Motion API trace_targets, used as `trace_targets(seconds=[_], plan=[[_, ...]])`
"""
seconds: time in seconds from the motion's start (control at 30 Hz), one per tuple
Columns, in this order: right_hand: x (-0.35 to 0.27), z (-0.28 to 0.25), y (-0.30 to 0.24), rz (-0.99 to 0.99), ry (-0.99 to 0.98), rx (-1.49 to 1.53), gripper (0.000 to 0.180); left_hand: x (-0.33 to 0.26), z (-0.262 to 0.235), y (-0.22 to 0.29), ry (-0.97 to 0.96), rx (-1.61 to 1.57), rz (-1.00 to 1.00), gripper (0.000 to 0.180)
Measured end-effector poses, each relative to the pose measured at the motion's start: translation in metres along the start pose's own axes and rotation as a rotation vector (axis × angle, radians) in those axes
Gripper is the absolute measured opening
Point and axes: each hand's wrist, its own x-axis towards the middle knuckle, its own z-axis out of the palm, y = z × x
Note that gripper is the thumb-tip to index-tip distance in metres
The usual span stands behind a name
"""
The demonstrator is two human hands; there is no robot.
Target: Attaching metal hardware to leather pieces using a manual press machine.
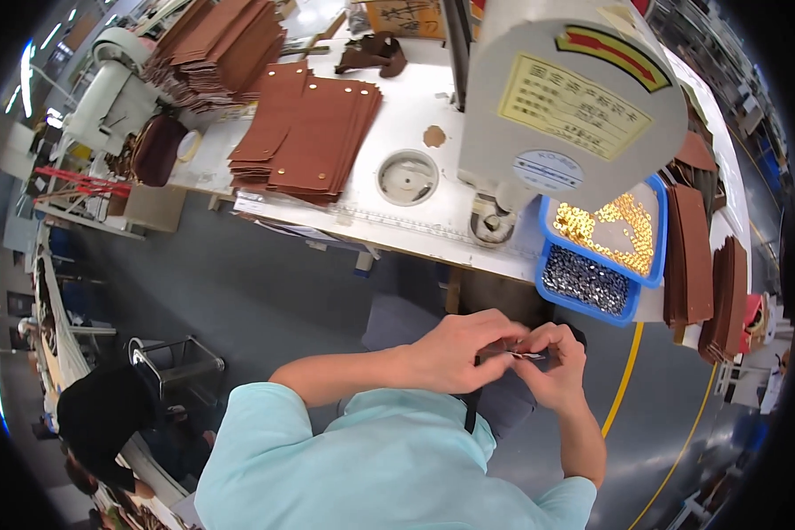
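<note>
My left hand (458, 352) and my right hand (556, 364) meet in front of my body, below the table's edge. Both have their fingers pinched together around a small, thin, shiny piece (528, 356). Its kind is too small and too covered by fingers to make out. Nearest to the hands, on the table's right part, are a blue tray of dark metal fasteners (585, 281) and an overlapping blue tray of gold-coloured fasteners (623, 231).
A grey press machine (539, 106) stands over the white table (415, 115). Brown leather panels with gold studs (309, 132) lie stacked left of it, more brown panels (225, 49) behind. Further brown strips (687, 256) hang at the right. A person in black (106, 406) sits at far left.
</note>
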Motion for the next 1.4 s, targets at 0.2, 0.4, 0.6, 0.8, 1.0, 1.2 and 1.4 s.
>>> trace_targets(seconds=[0.2, 0.4, 0.6, 0.8, 1.0, 1.2, 1.4], plan=[[0.000, 0.015, 0.013, -0.130, -0.025, 0.019, 0.033, 0.005, -0.014, -0.007, -0.228, 0.207, -0.077, 0.040], [-0.002, 0.028, 0.024, -0.127, 0.000, 0.066, 0.034, 0.002, -0.020, -0.015, -0.220, 0.223, -0.062, 0.040], [0.006, 0.041, 0.017, -0.167, 0.123, 0.174, 0.037, 0.005, -0.052, 0.005, -0.253, 0.242, -0.203, 0.043], [0.014, 0.053, 0.010, 0.064, 0.186, 0.417, 0.065, -0.034, -0.062, -0.039, -0.016, -0.335, -0.340, 0.038], [0.016, 0.055, 0.024, 0.237, -0.094, 0.369, 0.081, -0.015, -0.116, -0.031, 0.766, -0.498, -0.214, 0.029], [0.004, 0.039, 0.033, 0.338, -0.208, 0.046, 0.050, 0.083, -0.244, -0.008, 0.717, -0.403, -0.161, 0.029], [-0.001, 0.046, 0.033, 0.345, -0.168, -0.009, 0.045, 0.160, -0.307, -0.076, 0.539, -0.226, -0.418, 0.037]])
